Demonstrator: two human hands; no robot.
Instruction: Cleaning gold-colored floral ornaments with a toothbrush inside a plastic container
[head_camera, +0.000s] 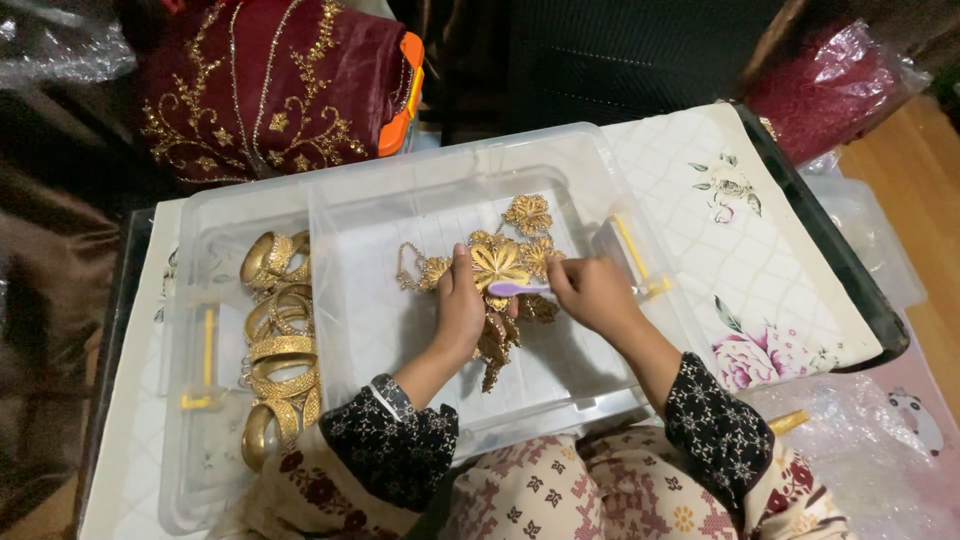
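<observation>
Looking down from the head camera, I see patterned cloth nearest me and two dark floral sleeves reaching forward over a low table with a floral cover (760, 250). My left hand (458, 305) rests on a gold floral necklace (497, 265), fingers pressed flat on its left part, pinning it rather than closing around it. My right hand (592, 292) has its fingers pinched together on a small purple brush (520, 289), whose tip lies across the middle flower of the necklace, just between the two hands.

The necklace lies spread on the upturned clear plastic lid (400, 330), with its lower leaves trailing toward me and one gold flower at the far end. The lid sits across a clear storage box (190, 420) with yellow clips. In the open left part of that box, just beside the lid, a heap of gold bangles (278, 340) is stacked.

Farther off, beyond the box, a maroon garment with gold embroidery (265, 80) lies folded, an orange-edged object touching its right side. At the far right, a clear bag holding red material (825, 85) rests near the wooden floor.
</observation>
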